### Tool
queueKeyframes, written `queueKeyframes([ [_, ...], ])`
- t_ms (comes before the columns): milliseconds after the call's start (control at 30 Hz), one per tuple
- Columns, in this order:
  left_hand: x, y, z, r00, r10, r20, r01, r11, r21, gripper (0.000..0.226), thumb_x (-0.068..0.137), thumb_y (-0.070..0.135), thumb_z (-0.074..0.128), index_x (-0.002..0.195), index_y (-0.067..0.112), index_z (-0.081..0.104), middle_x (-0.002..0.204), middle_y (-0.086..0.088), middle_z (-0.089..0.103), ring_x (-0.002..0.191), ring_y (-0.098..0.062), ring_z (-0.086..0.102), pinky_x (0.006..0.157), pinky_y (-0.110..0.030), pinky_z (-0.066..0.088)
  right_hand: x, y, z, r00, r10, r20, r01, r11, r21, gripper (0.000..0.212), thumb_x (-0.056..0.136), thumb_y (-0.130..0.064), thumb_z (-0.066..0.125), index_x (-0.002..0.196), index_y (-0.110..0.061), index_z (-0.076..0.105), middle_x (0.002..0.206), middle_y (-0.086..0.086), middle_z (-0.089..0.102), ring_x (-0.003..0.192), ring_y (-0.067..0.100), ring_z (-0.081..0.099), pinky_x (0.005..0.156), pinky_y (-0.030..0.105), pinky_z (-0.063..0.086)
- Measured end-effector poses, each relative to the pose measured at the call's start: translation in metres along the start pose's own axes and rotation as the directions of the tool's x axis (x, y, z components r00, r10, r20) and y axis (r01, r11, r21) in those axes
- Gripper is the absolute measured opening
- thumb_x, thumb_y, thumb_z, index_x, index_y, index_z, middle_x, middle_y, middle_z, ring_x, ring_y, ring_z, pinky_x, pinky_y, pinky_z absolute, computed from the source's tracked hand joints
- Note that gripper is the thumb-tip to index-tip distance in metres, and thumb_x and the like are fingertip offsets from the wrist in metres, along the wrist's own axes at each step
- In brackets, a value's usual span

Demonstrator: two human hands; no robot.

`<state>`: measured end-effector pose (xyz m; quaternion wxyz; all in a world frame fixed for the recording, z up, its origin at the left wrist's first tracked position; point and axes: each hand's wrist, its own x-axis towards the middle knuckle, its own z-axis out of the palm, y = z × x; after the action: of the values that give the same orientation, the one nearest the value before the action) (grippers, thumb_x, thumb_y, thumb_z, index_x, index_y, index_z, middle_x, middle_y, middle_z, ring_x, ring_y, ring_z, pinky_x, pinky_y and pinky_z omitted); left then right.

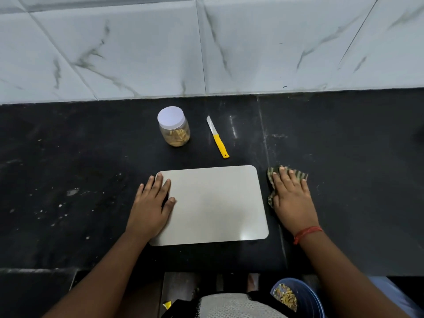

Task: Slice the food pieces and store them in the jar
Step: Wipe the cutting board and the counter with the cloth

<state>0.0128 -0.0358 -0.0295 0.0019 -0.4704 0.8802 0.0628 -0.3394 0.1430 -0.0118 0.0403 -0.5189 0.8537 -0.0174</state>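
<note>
We see 1 clear plastic jar (174, 130) with a white screw lid standing closed at the back of the black stone counter (80, 171), holding pale yellow sliced food pieces (176, 136) in its lower half; we cannot count them through the plastic. Just right of it lies 1 small knife (217, 137) with a yellow handle, blade pointing away. Nearer us lies 1 pale grey rectangular cutting board (218, 205). Our left hand (152, 207) lies flat on its left edge, fingers straight and spread. Our right hand (291, 198) presses flat on 1 green striped cloth (275, 177) just beside the board's right edge, hiding most of it. Below the counter edge, 1 blue bucket (307, 297), cut off by the frame, holds what may be peelings or scraps.
</note>
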Motion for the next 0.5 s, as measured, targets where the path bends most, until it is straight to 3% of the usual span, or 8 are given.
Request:
queueKeyframes([
  [67,0.000,0.002,-0.002,1.000,-0.005,0.007,0.005,1.000,0.003,0.067,0.100,0.056,0.017,0.157,0.023,0.028,0.167,-0.001,0.013,0.154,-0.022,0.009,0.125,-0.046,0.011,0.002,0.002,-0.007,0.998,-0.059,-0.029,0.058,0.998,-0.020,0.063,0.086,-0.032,0.027,0.147,-0.017,0.037,0.157,0.005,0.028,0.146,0.026,0.020,0.119,0.050,0.017],
  [200,-0.001,0.005,-0.005,1.000,-0.005,0.011,0.005,1.000,-0.011,0.068,0.100,0.056,0.018,0.158,0.021,0.027,0.167,-0.001,0.012,0.154,-0.021,0.007,0.125,-0.045,0.009,0.005,-0.020,-0.020,0.962,-0.173,-0.211,0.210,0.963,0.168,0.042,0.089,-0.018,0.052,0.131,-0.010,0.057,0.142,0.007,0.050,0.139,0.026,0.037,0.117,0.047,0.025],
  [300,-0.001,0.008,-0.008,1.000,-0.027,-0.005,0.027,0.998,-0.049,0.067,0.101,0.054,0.026,0.157,0.017,0.030,0.166,-0.003,0.018,0.153,-0.021,0.014,0.124,-0.045,0.014,0.006,-0.042,-0.009,0.941,-0.272,-0.201,0.311,0.930,0.195,0.032,0.090,-0.017,0.056,0.120,-0.010,0.064,0.135,0.009,0.057,0.132,0.029,0.045,0.112,0.047,0.035],
  [400,0.001,0.019,-0.012,0.980,-0.188,-0.060,0.173,0.966,-0.190,0.059,0.103,0.039,0.046,0.154,0.013,0.035,0.163,-0.005,0.028,0.149,-0.023,0.028,0.122,-0.042,0.022,0.007,-0.050,0.005,0.946,-0.302,-0.118,0.317,0.938,0.139,0.034,0.090,-0.020,0.055,0.121,-0.012,0.063,0.134,0.008,0.057,0.130,0.028,0.048,0.113,0.045,0.034],
  [500,0.006,0.036,-0.023,0.936,-0.341,-0.085,0.296,0.896,-0.332,0.051,0.100,0.023,0.055,0.148,0.010,0.044,0.155,-0.007,0.042,0.142,-0.027,0.036,0.118,-0.037,0.027,0.004,-0.050,0.014,0.950,-0.285,-0.127,0.301,0.944,0.136,0.036,0.088,-0.018,0.055,0.123,-0.011,0.063,0.134,0.009,0.058,0.129,0.028,0.050,0.112,0.045,0.034],
])
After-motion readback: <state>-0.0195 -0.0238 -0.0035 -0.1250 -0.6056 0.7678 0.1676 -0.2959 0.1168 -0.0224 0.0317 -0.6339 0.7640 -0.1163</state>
